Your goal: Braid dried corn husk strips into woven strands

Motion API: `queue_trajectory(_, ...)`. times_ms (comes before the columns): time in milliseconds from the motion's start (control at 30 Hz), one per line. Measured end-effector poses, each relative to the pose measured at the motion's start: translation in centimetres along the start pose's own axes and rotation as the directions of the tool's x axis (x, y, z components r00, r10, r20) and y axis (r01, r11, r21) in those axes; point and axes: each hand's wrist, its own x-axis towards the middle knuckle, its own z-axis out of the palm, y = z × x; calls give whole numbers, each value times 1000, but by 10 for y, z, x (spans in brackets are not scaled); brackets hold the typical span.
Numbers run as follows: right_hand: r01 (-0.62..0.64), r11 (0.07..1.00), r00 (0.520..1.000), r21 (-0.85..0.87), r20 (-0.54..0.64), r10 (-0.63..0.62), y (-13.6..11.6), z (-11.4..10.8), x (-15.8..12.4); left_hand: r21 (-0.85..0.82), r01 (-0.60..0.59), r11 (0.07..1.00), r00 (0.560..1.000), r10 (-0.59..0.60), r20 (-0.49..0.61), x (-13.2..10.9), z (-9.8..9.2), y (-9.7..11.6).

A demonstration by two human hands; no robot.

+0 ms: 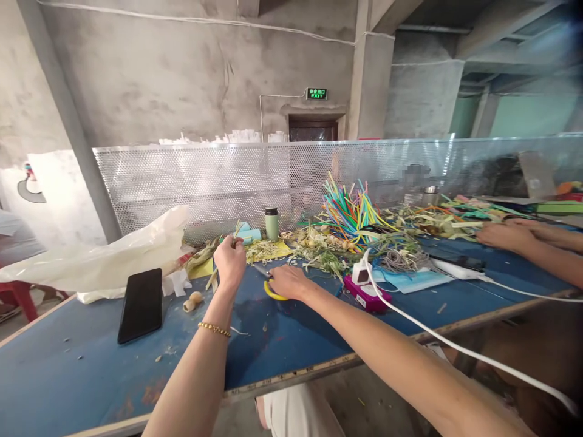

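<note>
My left hand (230,262) is raised a little above the blue table, its fingers pinched together. Thin greenish plant bits show at those fingertips; what exactly they hold is too small to make out. Lower and to the right, my right hand (290,283) is closed on scissors (275,295) with yellow handles. The grey blades point up and to the left, toward my left hand. Behind both hands lie dried husk scraps (266,249) on yellow paper. A small tan knobbly piece (193,301) rests left of my left wrist.
A black phone (141,305) and crumpled plastic sheeting (113,261) lie at left. Behind stand a green tumbler (271,224) and colourful pipe cleaners (353,212). A purple power strip (367,295) with a white cable sits right, near another person's hands (505,235). Perforated metal screen (204,182) borders the back.
</note>
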Motion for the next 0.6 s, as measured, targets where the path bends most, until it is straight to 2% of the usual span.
queue_trajectory(67,12,1000,999,21,35,-13,-3,5,5,4,2,1000,1000,-2,5,0,-1,-2)
queue_trajectory(133,-33,999,998,26,52,32,5,9,9,6,6,1000,1000,-6,8,1,-1,-3)
queue_trajectory(333,-208,978,977,-4,49,208,59,6,16,-15,-4,1000,999,4,40,-1,-1,3)
queue_trajectory(433,-285,958,958,-10,34,285,78,0,17,-9,7,1000,998,-6,56,-1,0,4)
queue_trajectory(500,-316,949,949,-9,12,316,82,-2,17,4,6,1000,998,-7,65,-2,1,3)
queue_trajectory(600,-294,956,956,5,-17,294,73,0,11,12,-7,1000,997,6,75,-2,2,1)
